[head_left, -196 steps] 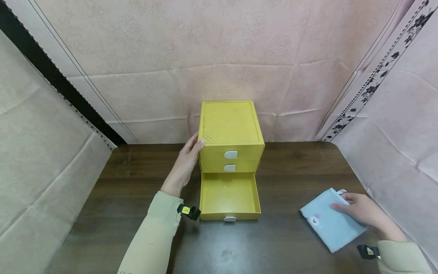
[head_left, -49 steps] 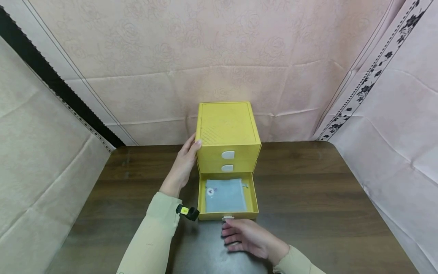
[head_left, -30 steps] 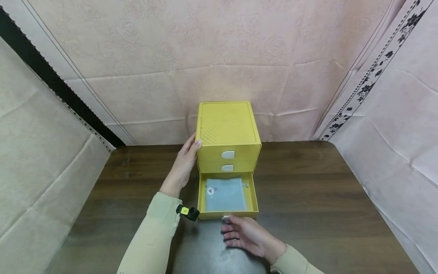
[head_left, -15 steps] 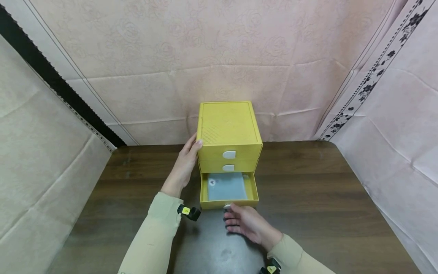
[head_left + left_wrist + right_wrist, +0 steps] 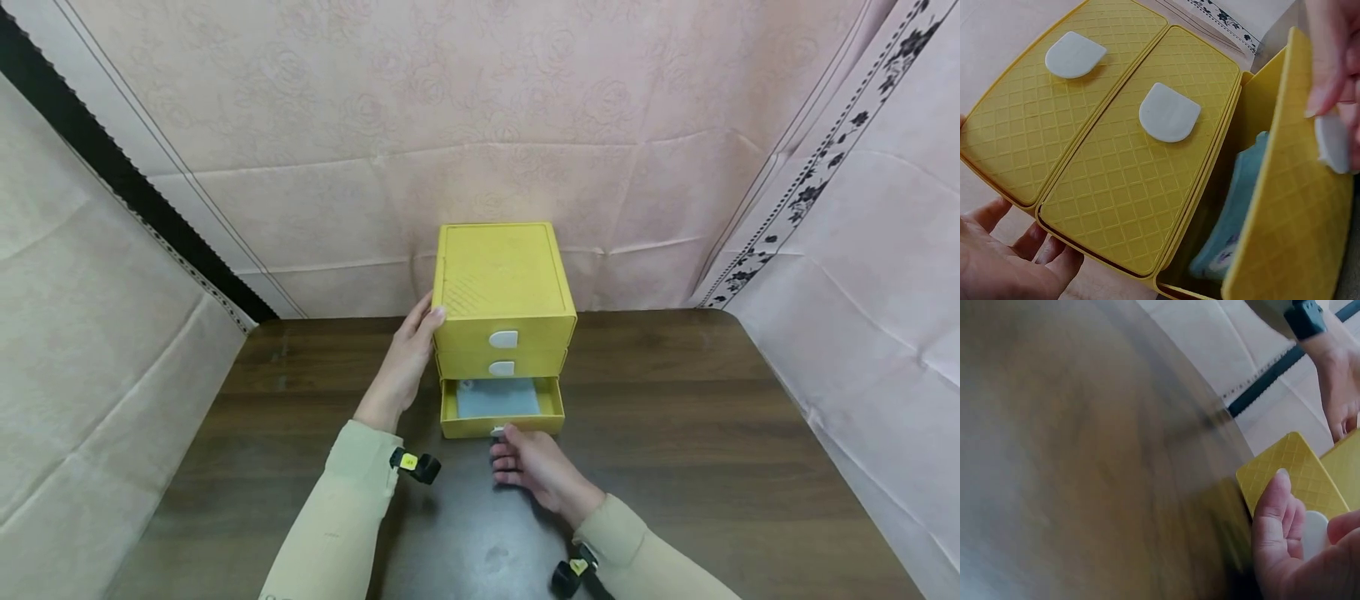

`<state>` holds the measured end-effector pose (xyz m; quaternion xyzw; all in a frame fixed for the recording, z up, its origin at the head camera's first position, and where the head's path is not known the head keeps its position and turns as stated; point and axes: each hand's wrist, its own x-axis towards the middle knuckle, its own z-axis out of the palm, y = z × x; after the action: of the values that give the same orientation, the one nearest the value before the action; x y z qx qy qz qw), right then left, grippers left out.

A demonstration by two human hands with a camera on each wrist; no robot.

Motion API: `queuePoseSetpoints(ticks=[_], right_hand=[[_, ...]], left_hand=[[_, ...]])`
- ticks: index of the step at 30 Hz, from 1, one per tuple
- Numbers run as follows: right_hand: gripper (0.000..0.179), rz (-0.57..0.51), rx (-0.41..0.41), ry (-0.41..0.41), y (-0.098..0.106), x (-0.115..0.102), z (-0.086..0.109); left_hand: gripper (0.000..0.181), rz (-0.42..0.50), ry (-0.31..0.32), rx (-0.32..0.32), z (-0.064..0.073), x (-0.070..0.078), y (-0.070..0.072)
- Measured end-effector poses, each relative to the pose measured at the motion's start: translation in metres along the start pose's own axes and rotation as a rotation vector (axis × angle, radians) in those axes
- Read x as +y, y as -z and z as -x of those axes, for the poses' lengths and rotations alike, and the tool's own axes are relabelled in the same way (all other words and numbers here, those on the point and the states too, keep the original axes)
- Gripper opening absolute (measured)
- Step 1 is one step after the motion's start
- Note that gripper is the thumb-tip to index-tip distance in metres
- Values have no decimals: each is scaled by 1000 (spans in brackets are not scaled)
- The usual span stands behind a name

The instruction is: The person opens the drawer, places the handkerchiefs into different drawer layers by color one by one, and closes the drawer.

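Note:
A yellow drawer unit (image 5: pixel 498 271) stands on the table, its bottom drawer (image 5: pixel 463 428) partly pulled out. My left hand (image 5: pixel 399 367) rests against the unit's left side, thumb at the upper front corner, fingers along the side wall. My right hand (image 5: pixel 543 468) pinches the bottom drawer's white handle (image 5: pixel 1334 140) between thumb and fingers. Inside that drawer lies a flat, light blue folded cloth (image 5: pixel 498 400), its back part hidden under the drawer above. A small printed motif shows on the cloth in the left wrist view. Both upper drawers, with white handles (image 5: pixel 1169 112), are closed.
The dark wooden table (image 5: pixel 712 467) extends on both sides of the unit. A pale patterned cloth backdrop (image 5: pixel 450 108) hangs close behind it, with more light cloth at left and right. Black camera straps (image 5: pixel 416 462) are on both wrists.
Earlier, the right hand held the blue cloth at the right and the drawer was bare. The cloth then lay inside, and the right hand has pushed the drawer partway in. Left hand stays put.

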<state>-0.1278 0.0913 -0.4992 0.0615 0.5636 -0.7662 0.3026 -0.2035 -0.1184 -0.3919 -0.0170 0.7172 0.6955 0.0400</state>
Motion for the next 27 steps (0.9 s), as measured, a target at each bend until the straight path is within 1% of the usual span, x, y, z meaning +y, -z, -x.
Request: queuePoseSetpoints(ticks=[4,9,14,17,20,24,27], right_hand=[[51,36,31,32,1,-4,-12],[51,83,78,45,1,-12,-27],[51,88,110,42,1,-20,-38],[51,91,125,49,2,-23,-40],[51,85,143,47,3,-25,-39],[49,93,159,44,3,-26,-35],[46,121,166,55,3,-27,-31]], left_hand=[[58,1,-1,7,0,0,1],[57,32,-29,-13,1,2,2],[56,26,-45,-26,7,10,-1],[56,15,-54,-34,13,15,-4],[55,21,-67,-40,16,17,-7],[53,35,-74,-39,15,13,-9],[53,43,-77,-27,14,9,-10]])
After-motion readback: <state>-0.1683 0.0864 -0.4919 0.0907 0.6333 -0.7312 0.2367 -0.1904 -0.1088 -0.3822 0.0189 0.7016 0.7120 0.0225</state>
